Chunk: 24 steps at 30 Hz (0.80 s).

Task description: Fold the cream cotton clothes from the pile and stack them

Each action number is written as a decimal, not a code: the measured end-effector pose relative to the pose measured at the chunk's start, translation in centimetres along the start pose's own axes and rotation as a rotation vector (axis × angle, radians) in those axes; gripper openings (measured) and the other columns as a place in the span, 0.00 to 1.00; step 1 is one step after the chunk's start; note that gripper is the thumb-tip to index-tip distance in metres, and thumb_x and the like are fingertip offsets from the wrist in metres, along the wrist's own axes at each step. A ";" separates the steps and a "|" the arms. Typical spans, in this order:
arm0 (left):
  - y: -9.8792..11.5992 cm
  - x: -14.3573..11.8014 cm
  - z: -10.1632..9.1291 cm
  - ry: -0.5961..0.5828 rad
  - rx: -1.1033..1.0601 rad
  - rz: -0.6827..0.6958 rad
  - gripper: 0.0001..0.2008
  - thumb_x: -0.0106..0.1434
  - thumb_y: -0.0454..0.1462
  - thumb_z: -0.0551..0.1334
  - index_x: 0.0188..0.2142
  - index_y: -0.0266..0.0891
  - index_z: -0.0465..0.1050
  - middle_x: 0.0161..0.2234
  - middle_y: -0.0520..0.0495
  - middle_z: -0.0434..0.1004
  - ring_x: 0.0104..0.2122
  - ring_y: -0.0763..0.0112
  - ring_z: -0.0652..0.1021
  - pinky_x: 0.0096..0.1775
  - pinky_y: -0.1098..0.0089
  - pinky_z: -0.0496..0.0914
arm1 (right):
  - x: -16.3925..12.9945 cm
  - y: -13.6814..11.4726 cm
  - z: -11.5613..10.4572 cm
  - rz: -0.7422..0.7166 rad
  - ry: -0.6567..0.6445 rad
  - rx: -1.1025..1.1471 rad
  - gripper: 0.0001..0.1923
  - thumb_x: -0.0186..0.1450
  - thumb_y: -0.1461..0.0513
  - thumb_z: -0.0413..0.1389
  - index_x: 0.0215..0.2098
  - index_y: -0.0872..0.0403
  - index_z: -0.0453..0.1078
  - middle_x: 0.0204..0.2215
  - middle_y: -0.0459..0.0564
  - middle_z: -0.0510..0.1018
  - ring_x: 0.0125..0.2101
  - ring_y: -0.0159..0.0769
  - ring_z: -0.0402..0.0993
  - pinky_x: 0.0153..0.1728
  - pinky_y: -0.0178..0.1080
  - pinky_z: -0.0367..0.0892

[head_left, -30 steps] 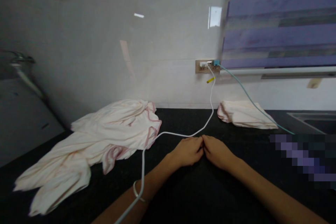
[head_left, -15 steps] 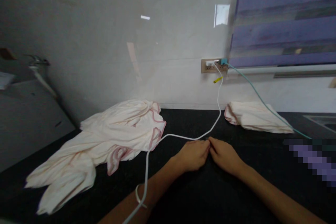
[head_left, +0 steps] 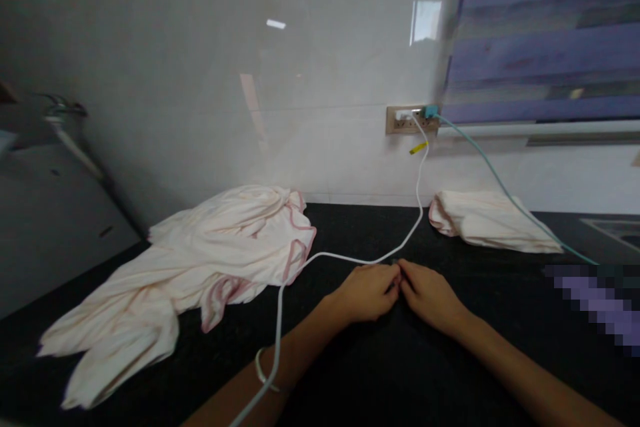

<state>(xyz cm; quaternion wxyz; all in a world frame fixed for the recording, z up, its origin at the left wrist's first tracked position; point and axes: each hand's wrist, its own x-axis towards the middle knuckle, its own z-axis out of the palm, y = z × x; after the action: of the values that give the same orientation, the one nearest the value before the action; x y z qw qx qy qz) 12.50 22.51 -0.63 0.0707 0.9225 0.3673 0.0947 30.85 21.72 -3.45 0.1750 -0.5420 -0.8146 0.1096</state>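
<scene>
Two hands, left hand and right hand, are rested lower centre on the counter, loosely curled, fingertips met, nothing visibly gripped, beside the white cable.

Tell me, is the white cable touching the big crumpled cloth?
Touching. In the head view the white cable runs from the wall socket across the counter and meets the pink-edged corner of the crumpled cloth, with no dark counter between.
</scene>
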 end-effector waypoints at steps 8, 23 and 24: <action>-0.1 0.2 -0.1 -0.025 -0.038 -0.032 0.05 0.71 0.39 0.53 0.40 0.43 0.66 0.40 0.48 0.79 0.39 0.65 0.79 0.41 0.68 0.70 | -0.1 -0.2 -0.2 0.000 0.000 -0.002 0.07 0.70 0.64 0.45 0.38 0.51 0.64 0.38 0.49 0.77 0.39 0.37 0.73 0.39 0.36 0.57; -3.8 0.2 -1.5 0.068 0.151 -0.413 0.10 0.71 0.39 0.53 0.43 0.41 0.72 0.40 0.42 0.80 0.41 0.58 0.80 0.44 0.63 0.71 | 0.0 0.0 -0.3 0.002 -0.010 -0.001 0.06 0.70 0.64 0.47 0.40 0.51 0.66 0.37 0.47 0.77 0.38 0.35 0.73 0.38 0.36 0.56; -4.4 0.0 -2.1 0.096 0.192 -0.519 0.10 0.71 0.39 0.53 0.43 0.39 0.72 0.41 0.41 0.80 0.43 0.56 0.80 0.45 0.61 0.71 | 0.0 0.0 -0.3 -0.002 -0.012 0.004 0.06 0.70 0.64 0.47 0.40 0.51 0.66 0.37 0.47 0.77 0.38 0.35 0.73 0.39 0.36 0.56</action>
<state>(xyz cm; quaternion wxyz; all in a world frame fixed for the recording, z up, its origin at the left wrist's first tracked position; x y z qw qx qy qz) 9.10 25.81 0.50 -0.0126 0.7945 0.6015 0.0819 30.99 21.75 -3.22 0.1714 -0.5404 -0.8158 0.1145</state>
